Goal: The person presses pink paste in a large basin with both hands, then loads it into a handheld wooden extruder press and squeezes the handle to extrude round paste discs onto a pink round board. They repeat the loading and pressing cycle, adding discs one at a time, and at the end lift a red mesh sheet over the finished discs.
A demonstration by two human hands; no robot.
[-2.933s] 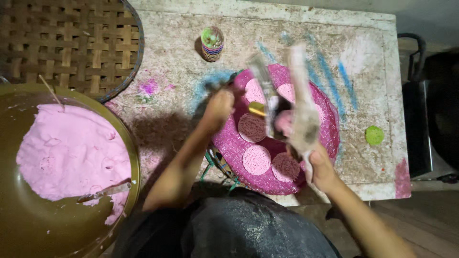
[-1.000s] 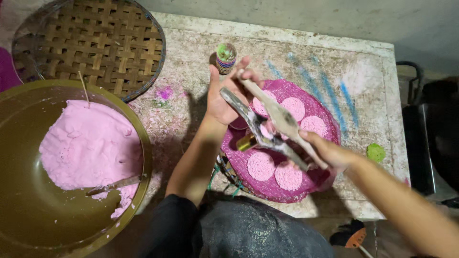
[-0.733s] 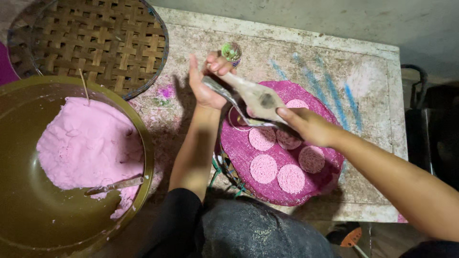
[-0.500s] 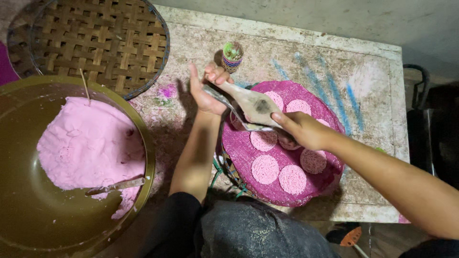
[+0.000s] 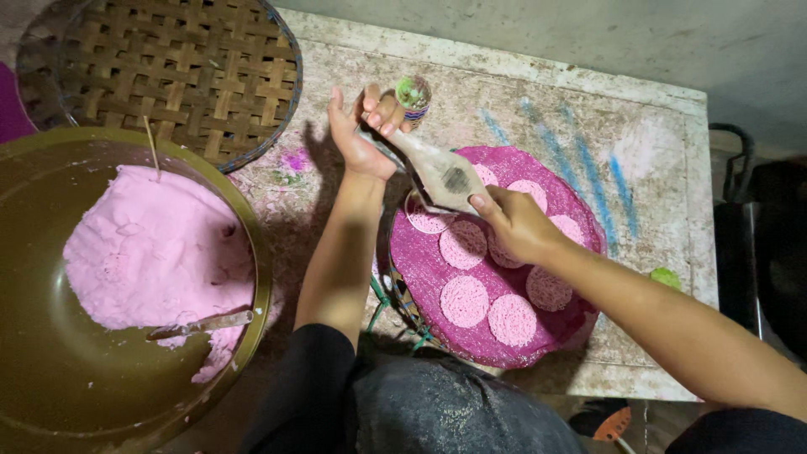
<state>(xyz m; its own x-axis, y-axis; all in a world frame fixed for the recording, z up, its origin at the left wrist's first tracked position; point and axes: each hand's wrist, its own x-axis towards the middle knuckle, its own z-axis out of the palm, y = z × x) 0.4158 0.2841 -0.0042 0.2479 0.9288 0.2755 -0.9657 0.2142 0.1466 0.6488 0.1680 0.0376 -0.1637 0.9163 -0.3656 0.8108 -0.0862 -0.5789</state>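
Pink discs [image 5: 465,300] lie on a round magenta tray [image 5: 572,332]; one is partly hidden under the right hand [image 5: 514,223], count uncertain. Wooden paddle tool [image 5: 439,171] spans both hands: the left hand [image 5: 363,134] is closed on its narrow end, right fingers pinch the broad end. Since 0.5 s ago the tool sits flatter and the left hand higher. Brass basin [image 5: 252,252], cut off left, holds pink dough [image 5: 155,252] and a spoon [image 5: 202,324]. Woven basket [image 5: 181,76] behind; small cup [image 5: 414,94] just beside the left fingers.
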